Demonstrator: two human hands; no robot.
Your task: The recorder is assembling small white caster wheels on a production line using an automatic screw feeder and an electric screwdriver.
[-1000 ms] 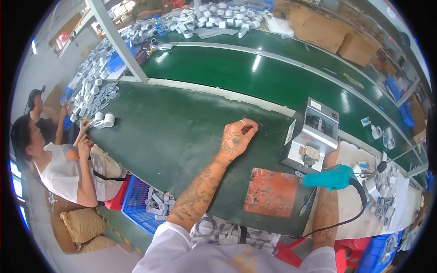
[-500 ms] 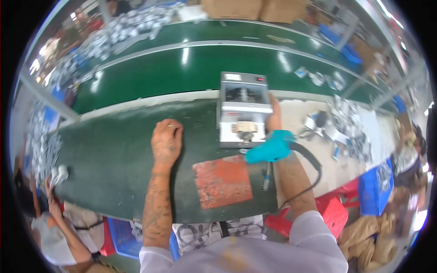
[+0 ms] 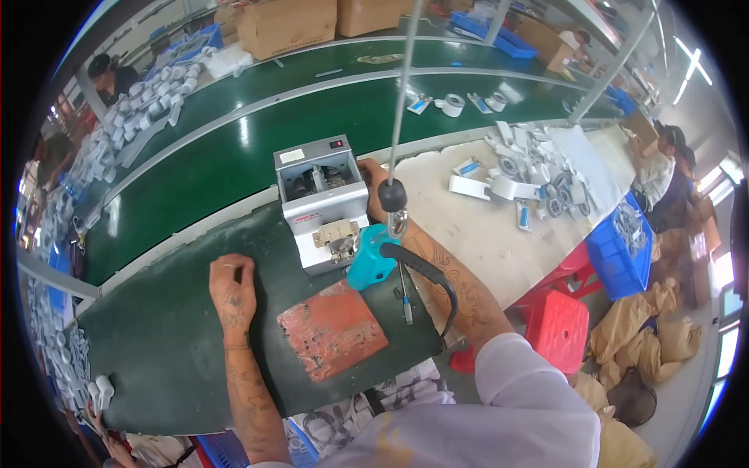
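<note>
Right grip [image 3: 373, 187] is up against the right side of the grey machine [image 3: 324, 207], fingers mostly hidden behind it, so can't tell if it's actually clamped on. Left grip [image 3: 233, 292] is down on the green counter [image 3: 172, 351], well left of the machine, fingers bent under, so can't tell if that one's open or closed either. Machine sits near the counter's far edge, with a teal tool [image 3: 370, 261] hanging right by its front corner. Closer in there's a scuffed red board [image 3: 331, 331] and a screwdriver [image 3: 406, 304]. Off to the right, a heap of white and grey parts [image 3: 538, 171]; behind everything, a green conveyor [image 3: 234, 132].
</note>
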